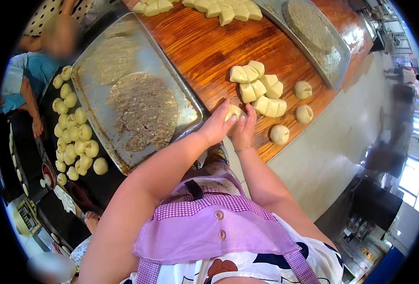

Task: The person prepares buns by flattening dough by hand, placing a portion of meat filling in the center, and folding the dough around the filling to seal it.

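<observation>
Near the wooden table's front edge, my left hand [215, 125] and my right hand [243, 131] are closed together around a pale yellow piece of dough [234, 111]. Fingers hide part of the dough. Just beyond them lies a cluster of cut dough pieces [260, 88]. To the right, three rounded dough balls, one of them a speckled ball [279, 135], rest near the table's edge. Left of my hands is a metal tray [90, 106] holding a mound of grey-brown filling [145, 111], with a flatter smear of it farther back.
Many smooth dough balls [79, 147] sit on a dark surface left of the tray. A second metal tray [333, 72] with filling stands at the far right of the wooden table [197, 52]. More cut dough [228, 8] lies at the back. A co-worker's hand [38, 127] is at the left.
</observation>
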{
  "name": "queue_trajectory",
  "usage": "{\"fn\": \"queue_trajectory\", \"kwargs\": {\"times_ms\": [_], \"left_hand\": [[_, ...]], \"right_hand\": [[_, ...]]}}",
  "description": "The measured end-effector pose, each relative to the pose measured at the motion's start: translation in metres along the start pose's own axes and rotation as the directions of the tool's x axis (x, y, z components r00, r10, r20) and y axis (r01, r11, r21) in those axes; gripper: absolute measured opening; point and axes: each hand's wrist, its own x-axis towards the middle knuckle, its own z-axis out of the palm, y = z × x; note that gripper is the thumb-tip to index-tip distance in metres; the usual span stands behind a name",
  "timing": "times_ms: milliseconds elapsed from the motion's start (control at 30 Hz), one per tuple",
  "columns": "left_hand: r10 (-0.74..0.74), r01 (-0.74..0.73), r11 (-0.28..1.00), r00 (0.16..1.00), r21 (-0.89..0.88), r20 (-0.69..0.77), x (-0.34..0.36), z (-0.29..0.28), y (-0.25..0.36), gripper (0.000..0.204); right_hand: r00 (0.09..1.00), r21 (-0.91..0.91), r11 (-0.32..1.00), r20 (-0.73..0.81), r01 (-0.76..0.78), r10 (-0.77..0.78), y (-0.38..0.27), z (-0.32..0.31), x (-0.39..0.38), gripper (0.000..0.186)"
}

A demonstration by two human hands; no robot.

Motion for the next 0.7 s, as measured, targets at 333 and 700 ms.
{"fn": "queue_trajectory", "kwargs": {"times_ms": [333, 700], "left_hand": [[-0.2, 0.158, 0.614, 0.979, -0.773, 0.041, 0.007, -0.003, -0.01, 0.077], [0.016, -0.128, 0.841, 0.977, -0.526, -0.213, -0.042, -0.024, 0.011, 0.079]], "right_hand": [[0.919, -0.192, 0.923, 0.287, 0.334, -0.272, -0.007, -0.027, 0.019, 0.052], [0.768, -0.387, 0.889, 0.637, 0.246, 0.064, -0.03, 0.02, 0.06, 0.072]]}}
